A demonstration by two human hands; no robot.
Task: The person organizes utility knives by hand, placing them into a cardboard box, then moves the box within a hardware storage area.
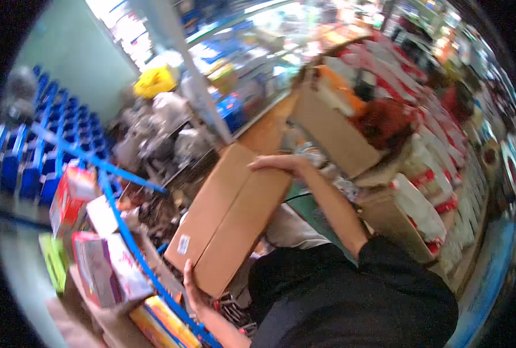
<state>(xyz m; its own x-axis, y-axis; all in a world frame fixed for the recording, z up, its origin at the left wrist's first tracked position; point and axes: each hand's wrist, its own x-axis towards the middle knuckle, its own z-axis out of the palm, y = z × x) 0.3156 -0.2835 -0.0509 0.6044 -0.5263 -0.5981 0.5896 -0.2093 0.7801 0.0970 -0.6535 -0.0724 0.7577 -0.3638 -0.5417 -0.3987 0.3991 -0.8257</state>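
A long brown cardboard box (229, 214) lies slanted across my lap, with a centre seam along its top face and a small white label near its lower left corner. My right hand (275, 163) grips its upper right end, fingers over the top edge. At the lower left end, my left hand (193, 287) holds the box, its thumb up along the side. The undersides of both hands' grips are hidden by the box.
Blue bins (55, 139) stand at the left behind a blue frame (119, 214). Small coloured boxes (95, 267) sit lower left. An open carton (333, 124) and red-and-white packages (438, 133) are at the right. A glass case (258, 52) stands ahead.
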